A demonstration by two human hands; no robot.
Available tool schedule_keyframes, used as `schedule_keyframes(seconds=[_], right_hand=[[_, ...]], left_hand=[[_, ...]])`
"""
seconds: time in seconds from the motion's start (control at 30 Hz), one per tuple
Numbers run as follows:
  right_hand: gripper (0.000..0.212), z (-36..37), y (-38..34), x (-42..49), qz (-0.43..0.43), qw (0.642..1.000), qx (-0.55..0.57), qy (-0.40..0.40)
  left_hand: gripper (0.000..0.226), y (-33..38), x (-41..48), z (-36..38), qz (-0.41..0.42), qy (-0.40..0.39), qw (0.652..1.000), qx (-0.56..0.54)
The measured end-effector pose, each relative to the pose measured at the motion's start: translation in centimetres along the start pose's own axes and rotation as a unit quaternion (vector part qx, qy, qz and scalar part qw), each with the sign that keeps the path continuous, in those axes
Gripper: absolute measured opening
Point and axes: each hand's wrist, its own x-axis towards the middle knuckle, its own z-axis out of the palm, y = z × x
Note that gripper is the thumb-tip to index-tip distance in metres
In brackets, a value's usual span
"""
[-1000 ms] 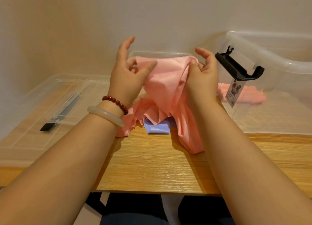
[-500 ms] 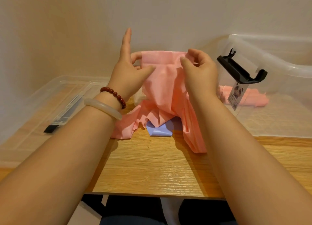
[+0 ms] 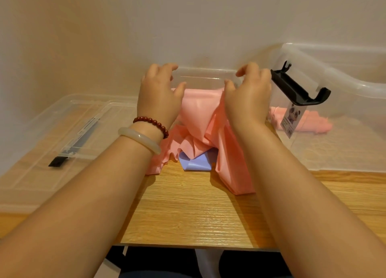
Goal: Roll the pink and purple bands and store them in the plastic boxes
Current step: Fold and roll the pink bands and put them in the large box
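Observation:
I hold a pink band [image 3: 198, 108] upright over the wooden table [image 3: 188, 211]. My left hand [image 3: 158, 96] and my right hand [image 3: 248, 98] hold its top corners with their thumbs against the top edge. The upper fingers of both hands are lifted and curled above it; the grip behind the band is hidden. The band's lower part hangs crumpled onto the table. A purple band [image 3: 196, 161] lies folded under it. A second pink band [image 3: 309, 122] lies inside the large clear plastic box [image 3: 344, 79] on the right.
A smaller clear box [image 3: 200, 74] stands against the wall behind my hands. The large box's black handle [image 3: 298, 89] sticks out close to my right hand, with a panda label [image 3: 292, 119] hanging below. A clear lid [image 3: 52, 119] with a black latch [image 3: 57, 161] lies at the left.
Both hands have come down with the band's top edge and moved slightly apart. My left fingers, straight up before, are now curled over, and the right fingers have lifted off the band.

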Motion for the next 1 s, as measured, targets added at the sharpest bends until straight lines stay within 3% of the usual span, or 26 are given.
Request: schedule_keyframes(seconds=[0.1,0.27,0.47,0.57,0.67,0.9,1.0], right_hand=[[0.021,-0.3,0.6,-1.1,0.013,0.999,0.040,0.021],[0.040,-0.3,1.2,-2.6,0.029,0.998,0.032,-0.034],[0.014,-0.2,1.1,-3.3,0.054,0.981,0.185,-0.027],[0.014,-0.3,1.2,-3.0,0.064,0.970,0.233,-0.013],[0.011,-0.3,1.5,-2.6,0.054,0.972,0.230,-0.001],[0.008,-1.1,0.2,-0.5,0.025,0.974,0.226,0.014],[0.013,-1.3,-0.7,1.2,0.041,0.963,0.266,0.013]], left_hand=[[0.034,-0.1,-1.7,0.0,-0.026,0.027,0.998,-0.048],[0.059,-0.1,-3.3,0.1,-0.084,-0.038,0.995,-0.049],[0.072,-0.1,-4.3,0.4,-0.087,-0.079,0.981,-0.154],[0.073,-0.2,-4.2,0.1,-0.098,-0.084,0.966,-0.223],[0.063,-0.1,-3.7,-0.4,-0.078,-0.053,0.966,-0.239],[0.052,0.8,0.5,-1.6,-0.010,0.060,0.985,-0.162],[0.052,1.2,2.3,-2.1,-0.018,0.063,0.984,-0.165]])
